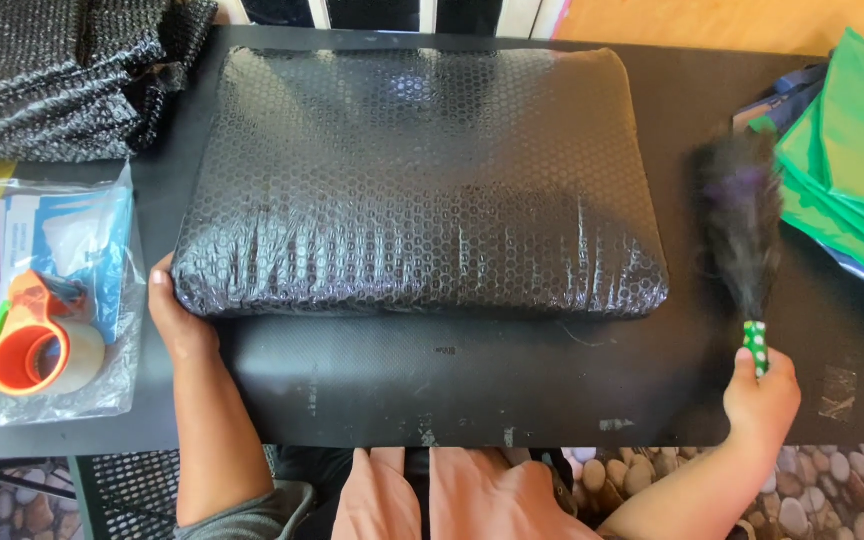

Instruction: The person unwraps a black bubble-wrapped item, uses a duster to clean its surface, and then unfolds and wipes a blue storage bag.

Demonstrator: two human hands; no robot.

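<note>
You're bracing the bubble-wrapped black package (420, 185) at its near-left corner with your left hand (177, 320) – fingers hidden – while your right hand (762, 395) is gripping a black feather duster (744, 225) beside it – wrap looking done, tape dispenser (37, 345) lying untouched.

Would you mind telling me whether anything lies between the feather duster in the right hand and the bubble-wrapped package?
Nothing visible does. The right hand holds the feather duster just right of the bubble-wrapped package, with only bare black table between them. The left hand rests on the package's left corner.
</note>
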